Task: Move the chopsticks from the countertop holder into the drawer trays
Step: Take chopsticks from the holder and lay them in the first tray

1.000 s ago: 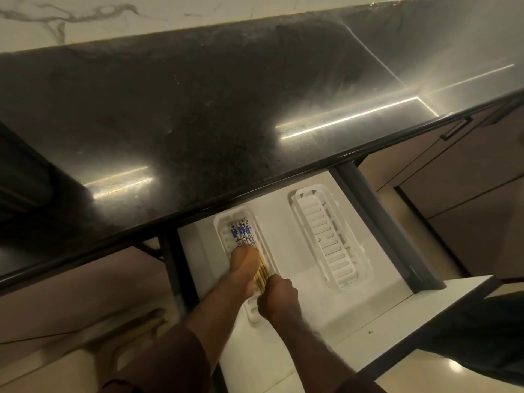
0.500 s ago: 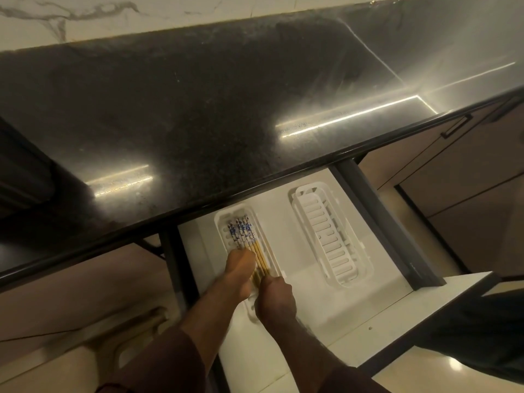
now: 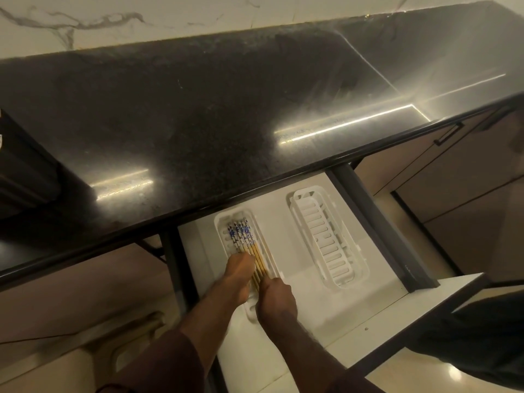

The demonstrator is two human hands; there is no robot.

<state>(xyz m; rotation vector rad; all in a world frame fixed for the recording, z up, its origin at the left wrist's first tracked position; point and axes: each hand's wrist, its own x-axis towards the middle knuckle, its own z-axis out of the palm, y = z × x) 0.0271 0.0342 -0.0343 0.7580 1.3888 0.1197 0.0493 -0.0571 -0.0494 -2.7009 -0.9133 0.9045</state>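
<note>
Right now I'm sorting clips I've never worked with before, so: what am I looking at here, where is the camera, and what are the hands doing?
There is no machine: a person works with bare hands, and the one picture comes from a camera worn on their head, looking forward and down. Below a dark countertop an open white drawer holds two white slotted trays. The left tray holds a bundle of chopsticks with blue-and-white patterned ends pointing away from the person. The right tray has nothing in it. The left hand rests on the chopsticks; the right hand meets their near ends, though its grip is hidden. They seem to be settling the bundle in place.
</note>
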